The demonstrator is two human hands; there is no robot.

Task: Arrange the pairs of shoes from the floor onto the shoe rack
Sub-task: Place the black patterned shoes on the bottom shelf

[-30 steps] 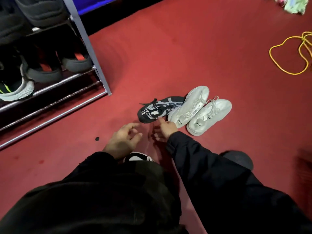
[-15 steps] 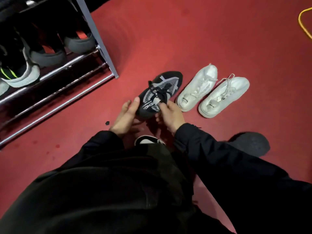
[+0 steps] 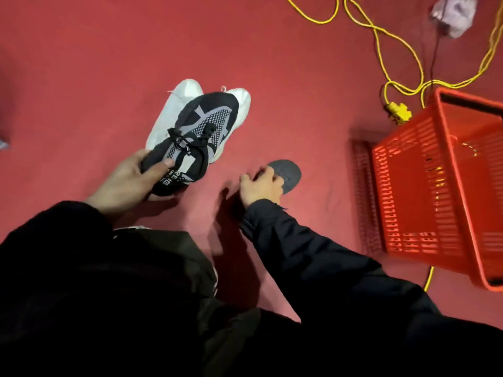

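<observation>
Above the red floor [image 3: 299, 77], left of centre, the left hand [image 3: 130, 180] holds a black sneaker [image 3: 194, 140].
Left grip: clenched on the sneaker's heel, over the white shoes [image 3: 179, 104]. Right hand [image 3: 260, 186]: fingers curled onto a dark shoe [image 3: 287, 172] lying near the red basket [image 3: 424, 191].

black sneaker [image 3: 196, 137] heel strap lettering, blurred, unreadable

Both arms are covered by long black sleeves of a smooth, slightly shiny jacket fabric; the right sleeve [image 3: 304, 257] ends in a ribbed cuff at the wrist. The bare left hand [image 3: 128, 180] and bare right hand [image 3: 260, 186] wear no gloves. Dark trousers [image 3: 152, 268] carry a white side stripe.
</observation>
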